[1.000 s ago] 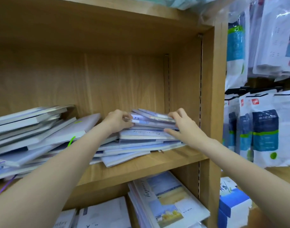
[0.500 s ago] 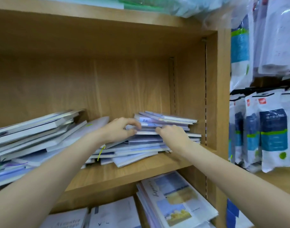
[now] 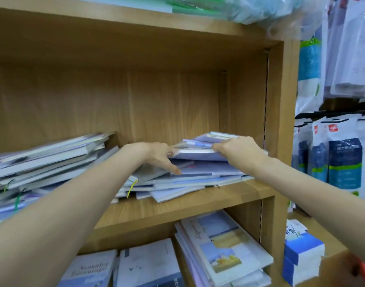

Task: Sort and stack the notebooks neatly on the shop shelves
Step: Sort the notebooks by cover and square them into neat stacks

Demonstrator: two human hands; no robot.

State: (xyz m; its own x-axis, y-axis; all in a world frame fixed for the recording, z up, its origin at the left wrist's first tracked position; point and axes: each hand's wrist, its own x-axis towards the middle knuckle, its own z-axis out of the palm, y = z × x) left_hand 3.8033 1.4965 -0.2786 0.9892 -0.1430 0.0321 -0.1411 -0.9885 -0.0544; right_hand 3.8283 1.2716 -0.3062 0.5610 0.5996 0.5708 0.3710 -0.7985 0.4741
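A messy pile of pale blue and white notebooks [image 3: 198, 179] lies on the wooden shelf [image 3: 177, 206] at its right end. My right hand [image 3: 237, 152] grips the upper few notebooks [image 3: 200, 145] of that pile along their front edge and holds them tilted up. My left hand [image 3: 156, 156] holds the left side of the same bundle, thumb on top, one finger stretched down onto the notebooks below. A second slanted heap of notebooks [image 3: 47, 160] fills the left part of the shelf, partly hidden by my left forearm.
Below the shelf lie more notebooks, one stack with a landscape cover [image 3: 225, 249] and white ones [image 3: 148, 266]. Packaged goods in bags [image 3: 341, 162] hang to the right of the shelf's side panel [image 3: 281, 121]. A blue-and-white box [image 3: 301, 259] sits lower right. Plastic-wrapped items [image 3: 229, 7] lie above.
My right hand moved up from the pile's lower front to the top notebooks and gripped them. The top bundle is now lifted at its front. The view has shifted slightly.
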